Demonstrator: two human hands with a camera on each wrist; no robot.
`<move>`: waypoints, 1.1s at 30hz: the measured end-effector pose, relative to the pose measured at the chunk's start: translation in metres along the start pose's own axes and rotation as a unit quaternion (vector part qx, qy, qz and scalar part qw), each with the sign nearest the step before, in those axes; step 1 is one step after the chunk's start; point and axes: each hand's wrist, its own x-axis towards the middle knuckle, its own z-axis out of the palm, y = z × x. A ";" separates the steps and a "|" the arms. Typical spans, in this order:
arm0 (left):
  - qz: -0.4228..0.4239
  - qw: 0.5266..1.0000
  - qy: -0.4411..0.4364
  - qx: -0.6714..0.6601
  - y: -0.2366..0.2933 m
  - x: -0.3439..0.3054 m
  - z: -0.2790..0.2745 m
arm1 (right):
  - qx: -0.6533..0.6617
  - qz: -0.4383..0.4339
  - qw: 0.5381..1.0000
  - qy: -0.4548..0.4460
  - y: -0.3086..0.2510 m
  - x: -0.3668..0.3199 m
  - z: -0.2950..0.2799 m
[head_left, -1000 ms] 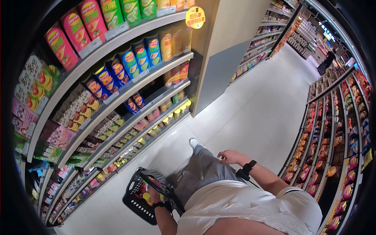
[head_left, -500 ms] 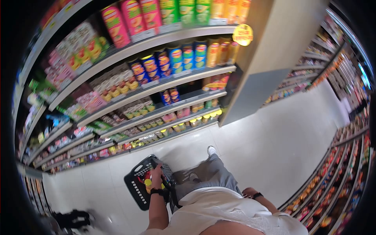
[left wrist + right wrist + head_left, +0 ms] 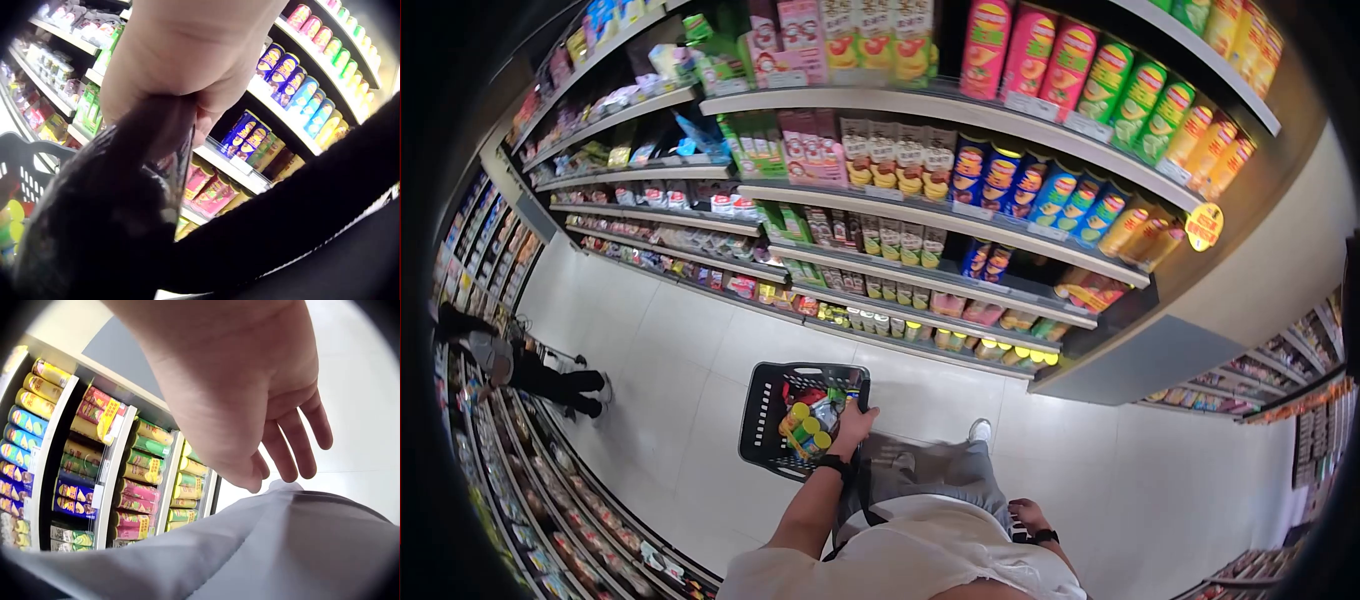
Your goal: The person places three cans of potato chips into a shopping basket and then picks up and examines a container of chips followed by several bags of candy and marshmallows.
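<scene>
My left hand [image 3: 855, 424] grips the dark handle [image 3: 864, 392] of a black shopping basket [image 3: 757, 425] at my left side. Inside the basket lie several tubs with yellow lids [image 3: 803, 430], a silver-coloured packet [image 3: 826, 414] and red and green packages. In the left wrist view the same hand [image 3: 187, 56] is curled over the handle, its fingertips mostly hidden. My right hand [image 3: 1027, 516] hangs beside my grey trousers, holding nothing. Its fingers [image 3: 305, 453] are loosely bent in the right wrist view, close above the trouser cloth.
Ahead stands a long shelf unit [image 3: 820, 100] with chip tubes [image 3: 1068, 62], boxes and packets, ending at a pillar [image 3: 1200, 330]. At the left, a person in dark trousers [image 3: 550, 378] stands by another shelf row [image 3: 550, 490]. Pale tiled floor [image 3: 670, 370] runs between.
The view has swung left, bringing the other person and the left shelves into sight. My right hand has lowered from in front of my body to my side; my left still holds the basket.
</scene>
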 end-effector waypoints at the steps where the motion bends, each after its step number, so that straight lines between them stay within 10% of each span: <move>1: 0.000 1.000 -0.001 0.003 -0.002 -0.003 -0.004 | -0.002 0.003 1.000 -0.009 -0.005 0.001 -0.001; 16: 0.069 0.988 -0.134 0.045 -0.060 -0.057 -0.069 | -0.260 -0.106 0.955 -0.101 -0.023 0.065 0.013; 17: 0.072 0.985 -0.149 0.054 -0.067 -0.055 -0.072 | -0.251 -0.017 0.957 -0.146 -0.025 0.089 0.014; 25: 0.068 0.993 -0.073 0.061 -0.073 -0.026 -0.117 | -0.311 -0.109 0.944 -0.028 -0.120 0.067 0.039; 30: 0.029 0.992 -0.051 0.110 -0.067 -0.012 -0.151 | -0.445 -0.259 0.857 0.016 -0.131 0.087 0.050; 33: 0.076 0.993 -0.006 0.095 -0.064 -0.005 -0.166 | -0.360 -0.274 0.892 0.012 -0.141 0.069 0.058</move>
